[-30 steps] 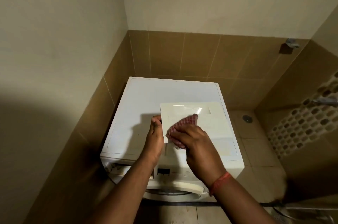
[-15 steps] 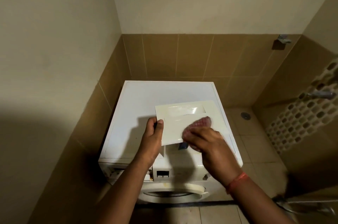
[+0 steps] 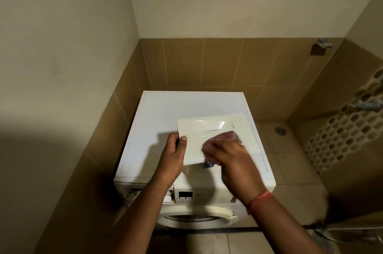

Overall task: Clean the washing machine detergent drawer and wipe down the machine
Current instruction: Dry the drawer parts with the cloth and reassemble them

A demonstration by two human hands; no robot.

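A white front-loading washing machine (image 3: 165, 113) stands in a tiled corner. Above its top I hold the cream-white detergent drawer (image 3: 215, 127) with its flat underside up. My left hand (image 3: 173, 155) grips the drawer's left edge, thumb on top. My right hand (image 3: 234, 160) presses a pink-red cloth (image 3: 227, 137) against the drawer's surface; the cloth is blurred. A blue part of the drawer (image 3: 207, 164) peeks out under its front edge. The empty drawer slot (image 3: 134, 191) shows at the machine's upper left front, above the round door (image 3: 196, 215).
Tiled walls close in on the left and behind. Open tiled floor with a drain (image 3: 279, 130) lies to the right. Taps (image 3: 365, 106) stick out of the right wall, and a shower head (image 3: 323, 237) lies at the lower right floor.
My right hand has swept the cloth from the drawer's left part toward its right side and keeps rubbing. The left hand keeps its grip. My view has shifted slightly.
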